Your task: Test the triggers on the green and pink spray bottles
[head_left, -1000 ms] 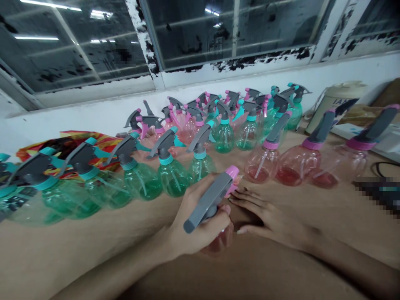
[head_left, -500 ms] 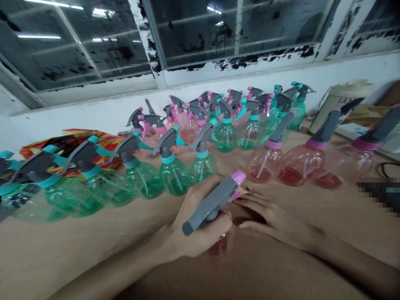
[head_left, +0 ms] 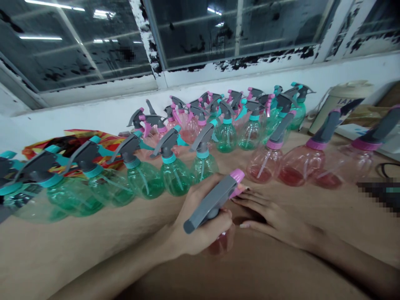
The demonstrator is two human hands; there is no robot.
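Observation:
My left hand (head_left: 190,225) is wrapped around the neck of a pink spray bottle (head_left: 220,245) with a grey trigger head and pink nozzle. Its nozzle points away to the right, and the hand covers most of the bottle's collar and trigger. Close by on the right, my right hand (head_left: 275,216) lies low over the table, palm down, fingers stretched toward the bottle. Whether its fingertips touch the bottle I cannot tell. Just beyond my left hand stands a green spray bottle (head_left: 203,166); beyond my right hand stands a pink spray bottle (head_left: 264,168).
Several green spray bottles (head_left: 145,181) line the left side of the table (head_left: 137,225). A mixed cluster of pink and green bottles (head_left: 226,135) stands at the back near the wall. A beige bag (head_left: 331,104) and a dark blurred object (head_left: 379,191) are at the right.
The held spray bottle's head has shifted very slightly upward. My left hand keeps its hold, and my right hand stays almost in place.

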